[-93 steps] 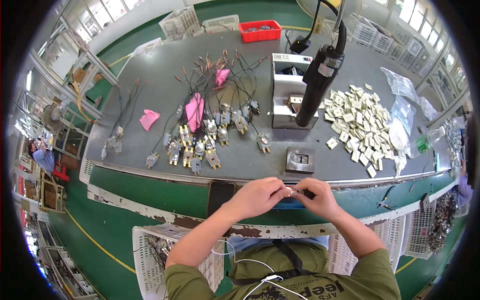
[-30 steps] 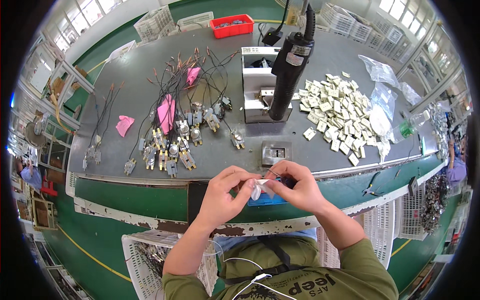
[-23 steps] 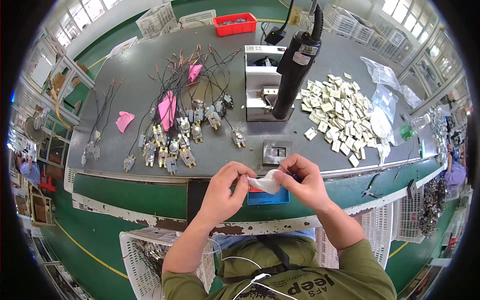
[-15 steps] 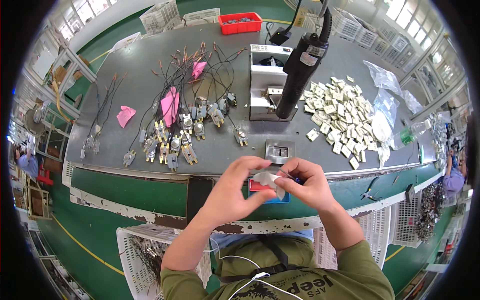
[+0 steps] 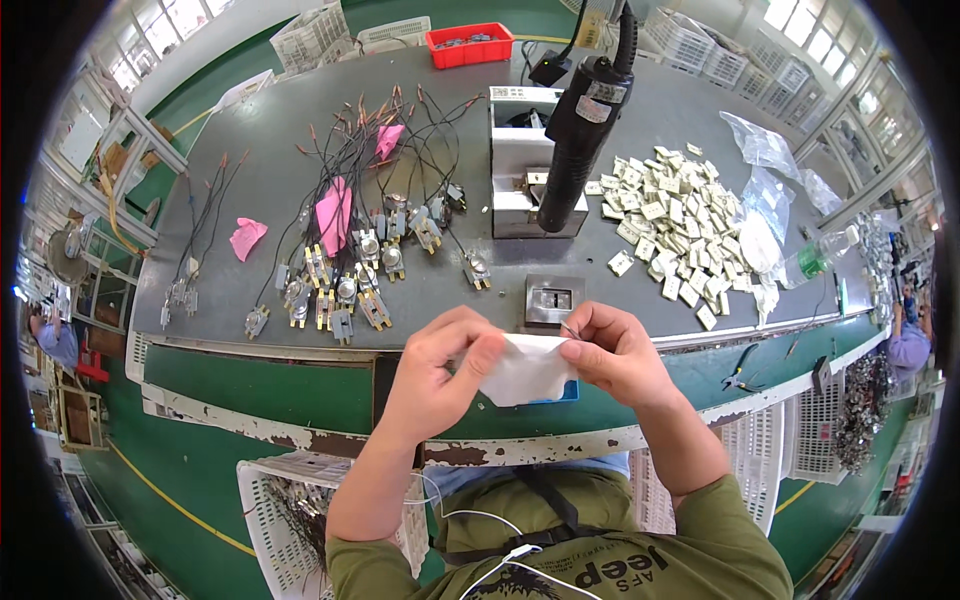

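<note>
A thin white sheet (image 5: pixel 530 372), paper or cloth, is stretched between my two hands above the near edge of the table. My left hand (image 5: pixel 440 370) pinches its left upper corner between thumb and fingers. On the other side, my right hand (image 5: pixel 618 358) grips the right upper corner, thumb on top. A thin dark tip (image 5: pixel 570 328) pokes out by the right fingertips; I cannot make out what it belongs to. Just beyond the sheet sits a square metal fixture (image 5: pixel 555 300) with a slot. Beneath the sheet, a blue tray (image 5: pixel 571 391) shows only its edge.
A black powered screwdriver (image 5: pixel 575 145) hangs before a white machine (image 5: pixel 508 190). Wired metal parts (image 5: pixel 365 265) and pink scraps lie left. Small cream blocks (image 5: pixel 680 220) are heaped right, near a plastic bottle (image 5: pixel 820 258). Pliers (image 5: pixel 741 370) rest at the front right.
The white sheet, crumpled near my right fingers before, is now spread out between both hands. My left hand has closed on its corner. The view has shifted slightly.
</note>
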{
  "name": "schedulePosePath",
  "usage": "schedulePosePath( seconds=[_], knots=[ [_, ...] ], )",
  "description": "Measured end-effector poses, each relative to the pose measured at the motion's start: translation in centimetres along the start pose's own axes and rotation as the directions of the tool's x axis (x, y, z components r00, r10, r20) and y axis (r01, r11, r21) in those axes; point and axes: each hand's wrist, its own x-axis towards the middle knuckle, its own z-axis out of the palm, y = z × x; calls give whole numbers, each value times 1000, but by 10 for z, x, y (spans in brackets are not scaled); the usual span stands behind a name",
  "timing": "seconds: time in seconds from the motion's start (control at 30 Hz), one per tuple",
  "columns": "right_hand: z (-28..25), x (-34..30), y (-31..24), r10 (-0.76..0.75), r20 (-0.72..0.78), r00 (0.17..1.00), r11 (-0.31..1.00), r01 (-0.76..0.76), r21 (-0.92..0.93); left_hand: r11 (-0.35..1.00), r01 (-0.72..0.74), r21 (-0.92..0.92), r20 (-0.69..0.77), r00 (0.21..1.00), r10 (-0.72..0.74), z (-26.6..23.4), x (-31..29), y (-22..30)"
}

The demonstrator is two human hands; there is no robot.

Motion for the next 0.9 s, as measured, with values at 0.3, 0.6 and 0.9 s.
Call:
schedulePosePath(
  seconds=[0.3,0.6,0.9],
  knots=[
    [10,6,9,-118,-86,989,992,114,-50,986,68,150,-14,998,-66,-9,6,19],
    [34,19,7,-280,12,960,873,259,-412,961,145,236,82,982,-168,-17,7,31],
    [26,15,-2,-283,3,959,945,279,-169,969,164,187,117,975,-187,-45,0,24]
  ],
)
